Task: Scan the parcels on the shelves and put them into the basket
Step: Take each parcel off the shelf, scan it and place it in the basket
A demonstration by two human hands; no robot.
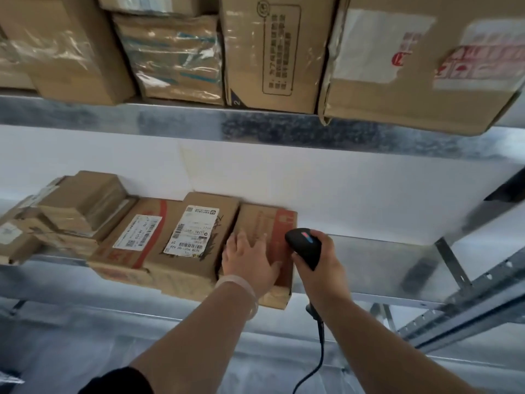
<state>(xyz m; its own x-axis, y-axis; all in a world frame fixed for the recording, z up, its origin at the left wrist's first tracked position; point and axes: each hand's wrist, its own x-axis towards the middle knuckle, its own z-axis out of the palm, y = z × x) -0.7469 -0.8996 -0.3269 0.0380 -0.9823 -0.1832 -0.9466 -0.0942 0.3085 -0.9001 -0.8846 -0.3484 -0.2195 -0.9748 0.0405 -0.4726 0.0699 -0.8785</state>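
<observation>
Parcel (pixel 267 234) under flat left hand (pixel 250 258); right hand (pixel 321 261) grips scanner (pixel 305 247) beside.

Flat left hand (pixel 250 260), curled right hand (pixel 326 261).

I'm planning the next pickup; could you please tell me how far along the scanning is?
Done: nothing visibly; no basket is in view. In hand: the left hand rests on the rightmost lower-shelf parcel; the right hand grips the scanner beside it. Left: the labelled parcels alongside and the upper-shelf boxes.
</observation>
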